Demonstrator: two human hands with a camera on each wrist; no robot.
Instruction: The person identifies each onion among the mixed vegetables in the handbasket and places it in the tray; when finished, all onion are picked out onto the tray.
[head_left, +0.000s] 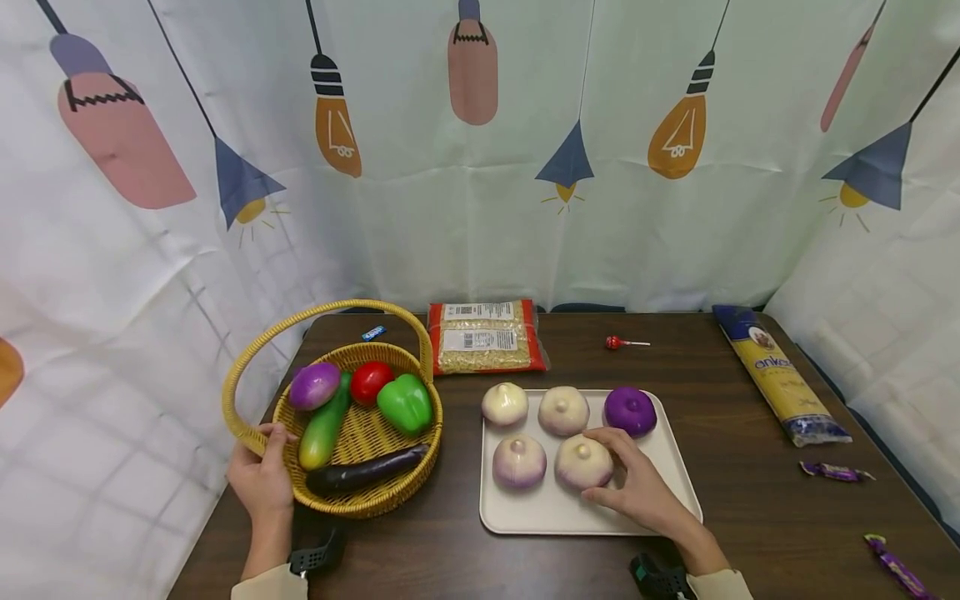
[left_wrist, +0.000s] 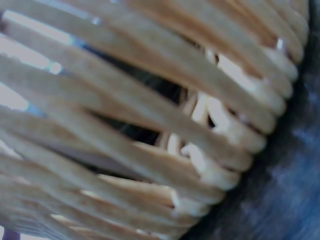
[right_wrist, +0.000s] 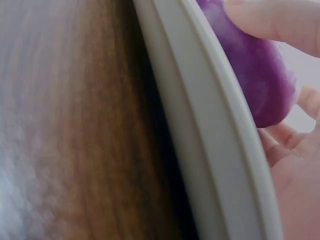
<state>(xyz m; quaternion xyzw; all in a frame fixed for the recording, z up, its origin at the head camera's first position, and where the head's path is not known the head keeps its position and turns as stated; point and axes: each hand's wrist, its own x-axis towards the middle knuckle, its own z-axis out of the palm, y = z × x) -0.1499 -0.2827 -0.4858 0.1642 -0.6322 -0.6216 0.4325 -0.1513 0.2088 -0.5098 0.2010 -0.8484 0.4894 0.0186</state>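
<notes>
My left hand [head_left: 262, 475] grips the yellow wicker basket [head_left: 390, 493] by its left rim, near the foot of the tall handle. Woven strands of the basket fill the left wrist view. Inside it lie a purple onion [head_left: 315, 386], a cucumber [head_left: 326, 425], a tomato [head_left: 371, 382], a green bell pepper [head_left: 406, 404] and an eggplant [head_left: 367, 471]. With thumb and fingers on either side, my right hand [head_left: 637, 479] holds a white-and-purple onion [head_left: 581, 463] at the front of the cream tray [head_left: 525, 518]. Its purple underside shows beside the thumb in the right wrist view.
Other onions share the tray, including a dark purple one [head_left: 630, 412] at the back right. Behind stand a red-edged grain bag [head_left: 480, 337] and a lollipop [head_left: 615, 342]. A yellow pasta packet [head_left: 780, 375] and wrapped candies [head_left: 835, 472] lie right; a blue candy [head_left: 372, 333] lies behind the basket.
</notes>
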